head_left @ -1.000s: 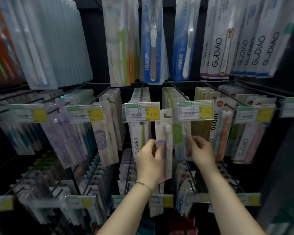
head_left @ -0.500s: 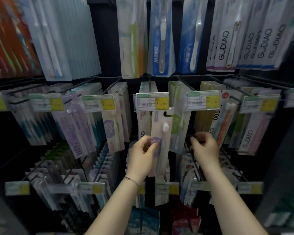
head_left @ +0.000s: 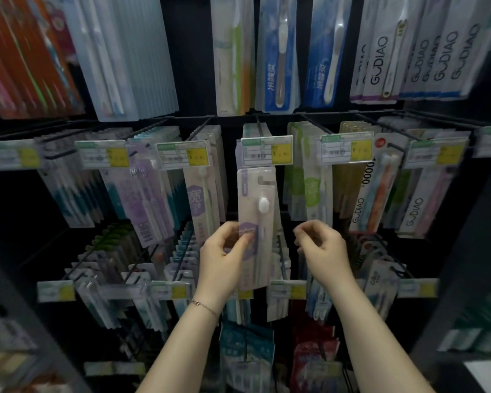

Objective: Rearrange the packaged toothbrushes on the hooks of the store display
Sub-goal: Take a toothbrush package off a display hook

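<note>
Starting far left: lavender packs [head_left: 142, 205] hung face-out behind a yellow price tag [head_left: 104, 157], presumably for easy browsing. Next over, a cream pack with a purple label [head_left: 201, 205], seemingly the same kind as the one in play.

Then the left hand [head_left: 224, 259], gripping the loose toothbrush pack [head_left: 257, 219] at its lower half, thumb across the front on the purple patch, other fingers wrapped behind. Low grip probably on purpose, leaving the top hang hole free for threading. Pack held upright, not on anything as far as visible, top edge just under the centre price tag [head_left: 265, 150] and in front of the stock on that hook [head_left: 258, 123]. Looks like mid-hang, not yet on.

Further right, the right hand [head_left: 321, 248], near the pack but not touching, fingers curled in, thumb tip close to the forefinger, nothing visible between them. Likely waiting to steady the top or lift the tag. Behind it, green packs [head_left: 312, 191]. Far right, GUDIAO packs [head_left: 414, 211] crowding their hooks.

Main risk, just guessing: snagging the tag and missing the hook tip.
</note>
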